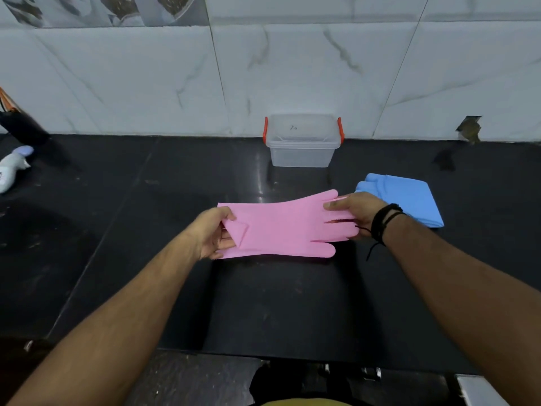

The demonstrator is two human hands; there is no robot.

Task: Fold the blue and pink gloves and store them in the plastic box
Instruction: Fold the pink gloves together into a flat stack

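Note:
A pink glove [281, 227] is stretched out flat just above the black counter, cuff to the left and fingers to the right. My left hand [212, 234] pinches the cuff end, where a corner is turned over. My right hand [355, 213] grips the fingertips. A blue glove [407, 197] lies folded on the counter behind my right hand. The clear plastic box [301, 155] with orange latches stands open against the wall, beyond the pink glove; it looks empty.
The black counter [146, 230] runs to a marble-tiled wall. A white and pale-blue bottle [13, 167] lies at the far left, with a dark object [23, 127] behind it. The counter's front edge is near the bottom.

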